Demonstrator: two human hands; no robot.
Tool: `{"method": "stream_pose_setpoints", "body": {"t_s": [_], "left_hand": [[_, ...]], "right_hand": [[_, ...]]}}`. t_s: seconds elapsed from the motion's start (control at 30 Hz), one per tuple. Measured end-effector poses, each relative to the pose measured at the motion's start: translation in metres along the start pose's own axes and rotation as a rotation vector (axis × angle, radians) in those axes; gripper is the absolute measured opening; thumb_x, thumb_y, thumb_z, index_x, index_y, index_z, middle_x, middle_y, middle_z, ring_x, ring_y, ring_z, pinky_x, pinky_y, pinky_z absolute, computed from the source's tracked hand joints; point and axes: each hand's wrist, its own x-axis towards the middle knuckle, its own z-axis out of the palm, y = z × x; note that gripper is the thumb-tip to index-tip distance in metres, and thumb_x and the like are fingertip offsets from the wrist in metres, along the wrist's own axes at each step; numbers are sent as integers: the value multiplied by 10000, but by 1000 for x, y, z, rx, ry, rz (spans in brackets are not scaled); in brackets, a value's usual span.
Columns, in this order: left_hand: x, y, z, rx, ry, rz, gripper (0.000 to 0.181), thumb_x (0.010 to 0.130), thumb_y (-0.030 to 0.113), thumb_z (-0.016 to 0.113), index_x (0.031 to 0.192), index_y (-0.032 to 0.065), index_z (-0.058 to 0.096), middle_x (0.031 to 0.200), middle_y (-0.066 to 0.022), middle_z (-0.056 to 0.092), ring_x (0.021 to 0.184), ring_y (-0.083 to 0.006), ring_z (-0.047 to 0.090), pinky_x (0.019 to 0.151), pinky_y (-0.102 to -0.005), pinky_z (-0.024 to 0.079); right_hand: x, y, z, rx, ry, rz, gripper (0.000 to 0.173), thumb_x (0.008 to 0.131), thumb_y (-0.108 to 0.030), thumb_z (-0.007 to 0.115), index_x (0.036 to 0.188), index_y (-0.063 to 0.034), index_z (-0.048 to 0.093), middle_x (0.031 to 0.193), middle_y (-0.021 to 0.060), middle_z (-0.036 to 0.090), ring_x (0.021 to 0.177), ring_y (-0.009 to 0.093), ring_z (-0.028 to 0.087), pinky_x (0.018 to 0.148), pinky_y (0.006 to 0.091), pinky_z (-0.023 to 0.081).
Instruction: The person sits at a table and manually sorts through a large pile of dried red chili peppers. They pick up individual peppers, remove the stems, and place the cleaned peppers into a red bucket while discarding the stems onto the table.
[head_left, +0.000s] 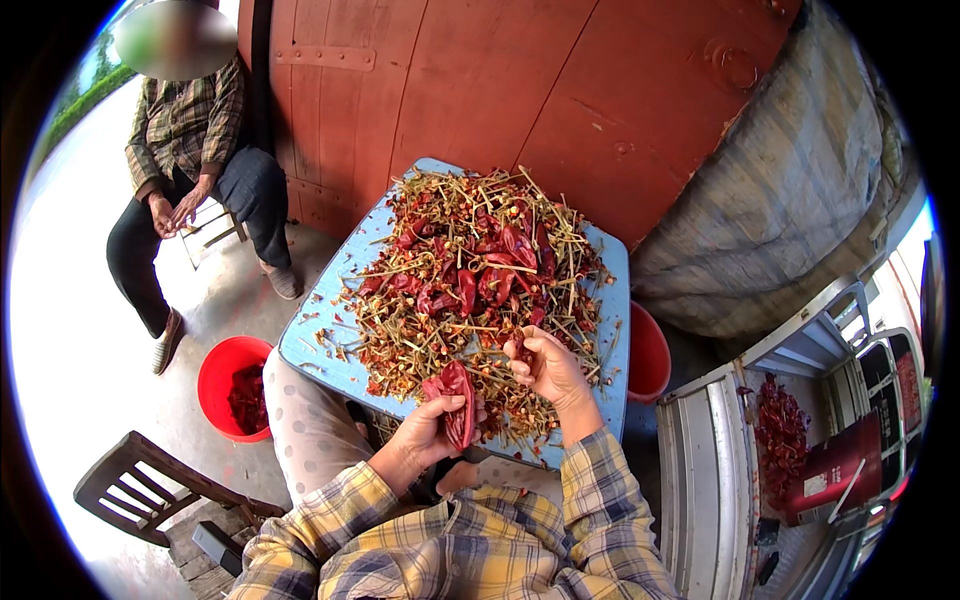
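Note:
My left hand (430, 431) is closed around dried red chili peppers (454, 390), held just over the near edge of a blue table (319, 307). Up and to the right, my right hand (551, 367) pinches a small dark red piece (519, 343), perhaps the end of a chili; my fingers partly hide it. Beneath and beyond both hands a wide heap of chili stems and scraps (420, 345) covers much of the tabletop. Several whole dried chilies (495, 274) lie on top of that heap.
A red bucket (217, 382) with chilies stands left on the floor, another red bucket (649, 352) right of the table. A wooden chair (150, 487) is near left; a seated person (187, 142) is beyond. A metal cart bed (712, 450) holds chilies (780, 435). Red doors (480, 82) stand behind.

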Motion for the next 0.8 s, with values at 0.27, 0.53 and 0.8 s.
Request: {"method": "stream_pose_setpoints", "body": {"t_s": [0.27, 0.53, 0.8], "left_hand": [[-2, -1, 12, -106, -3, 17, 360, 846, 109, 641, 1172, -10, 547, 1132, -139, 624, 1112, -315, 590, 928, -462, 506], [2, -4, 18, -229, -75, 6, 403, 855, 101, 611, 1222, -34, 517, 1208, -165, 595, 1179, -325, 551, 1015, -469, 465], [-1, -8, 30, -218, -2, 81, 297, 851, 104, 604, 1136, 23, 577, 1131, -128, 638, 1082, -272, 609, 969, -443, 502]], "right_hand": [[-1, 17, 21, 328, -120, -40, 148, 939, -221, 520, 991, -99, 586, 876, 52, 545, 720, 157, 513, 547, 272, 441], [-6, 26, 44, 266, -17, -162, 256, 965, -324, 537, 922, -75, 583, 841, 46, 568, 728, 155, 531, 621, 278, 446], [-26, 56, 71, -600, 115, -452, 262, 991, -274, 520, 937, -26, 585, 902, 12, 574, 820, 88, 518, 757, 244, 430]]}}
